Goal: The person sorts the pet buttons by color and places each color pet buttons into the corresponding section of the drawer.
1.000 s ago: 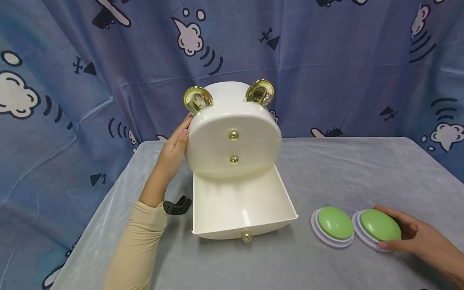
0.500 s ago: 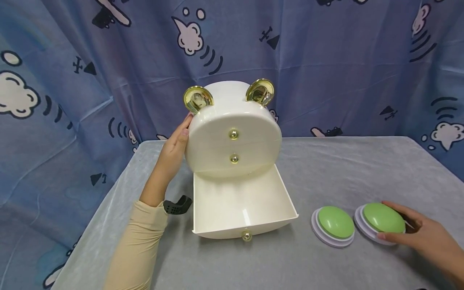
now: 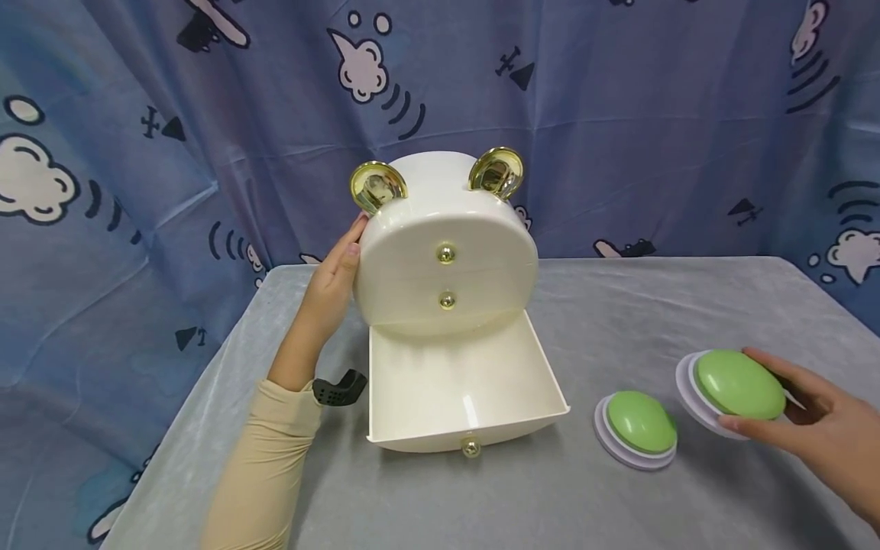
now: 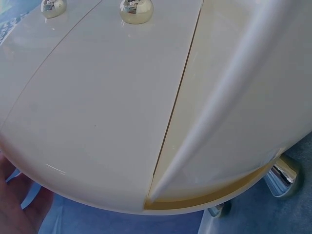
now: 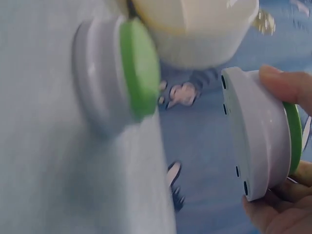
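Note:
A white drawer box with gold ears stands in the middle of the head view, its bottom drawer pulled out. My left hand rests on the box's left side just below an ear, fingers straight; in the left wrist view only part of that hand shows. At the right, my right hand grips a green dome push button with a white base, thumb and fingers on opposite sides. In the right wrist view this button is tilted above the table, its underside showing small dark feet.
A second green push button sits on the grey cloth-covered table, between the drawer and my right hand. A black strap-like piece is by my left wrist. Behind the table hangs a blue patterned curtain.
My right hand has lifted the gripped push button off the table, moving it up and slightly right, away from the other one. The left hand, box and drawer stay as they were.

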`<state>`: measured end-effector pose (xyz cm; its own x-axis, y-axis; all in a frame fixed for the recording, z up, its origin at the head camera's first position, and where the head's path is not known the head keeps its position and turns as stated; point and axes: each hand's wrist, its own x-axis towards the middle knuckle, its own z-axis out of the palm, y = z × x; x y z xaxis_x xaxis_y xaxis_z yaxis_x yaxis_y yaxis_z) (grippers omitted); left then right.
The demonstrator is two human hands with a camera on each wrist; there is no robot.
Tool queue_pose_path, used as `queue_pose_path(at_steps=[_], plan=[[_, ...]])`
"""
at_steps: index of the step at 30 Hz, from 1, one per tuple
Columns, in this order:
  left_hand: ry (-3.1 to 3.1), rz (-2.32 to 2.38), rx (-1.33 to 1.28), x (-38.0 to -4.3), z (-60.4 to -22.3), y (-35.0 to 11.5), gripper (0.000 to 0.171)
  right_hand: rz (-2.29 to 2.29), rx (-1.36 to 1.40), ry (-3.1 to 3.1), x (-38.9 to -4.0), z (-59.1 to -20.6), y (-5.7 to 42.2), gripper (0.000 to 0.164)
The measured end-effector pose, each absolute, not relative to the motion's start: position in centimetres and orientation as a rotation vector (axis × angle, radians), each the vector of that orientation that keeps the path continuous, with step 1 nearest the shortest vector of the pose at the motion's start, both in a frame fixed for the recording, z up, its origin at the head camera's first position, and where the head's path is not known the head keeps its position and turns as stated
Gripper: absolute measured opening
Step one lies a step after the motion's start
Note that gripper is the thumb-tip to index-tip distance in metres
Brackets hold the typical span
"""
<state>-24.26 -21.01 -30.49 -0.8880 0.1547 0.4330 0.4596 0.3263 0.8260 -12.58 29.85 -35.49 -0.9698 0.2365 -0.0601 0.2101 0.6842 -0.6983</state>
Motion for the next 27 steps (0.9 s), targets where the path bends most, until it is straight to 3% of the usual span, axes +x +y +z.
queue_pose_path(at_steps=[16,27], plan=[[-2.322,-1.575,-0.557,-24.3,-30.5,-21.2,0.049,1.129,0.272,-2.764,-13.9,-31.3,23.2,0.091],[-2.323,-1.561,-0.554,-24.3,-30.6,-21.1,0.049,1.188,0.436,-2.882,-15.1,-29.3,18.8,0.089]])
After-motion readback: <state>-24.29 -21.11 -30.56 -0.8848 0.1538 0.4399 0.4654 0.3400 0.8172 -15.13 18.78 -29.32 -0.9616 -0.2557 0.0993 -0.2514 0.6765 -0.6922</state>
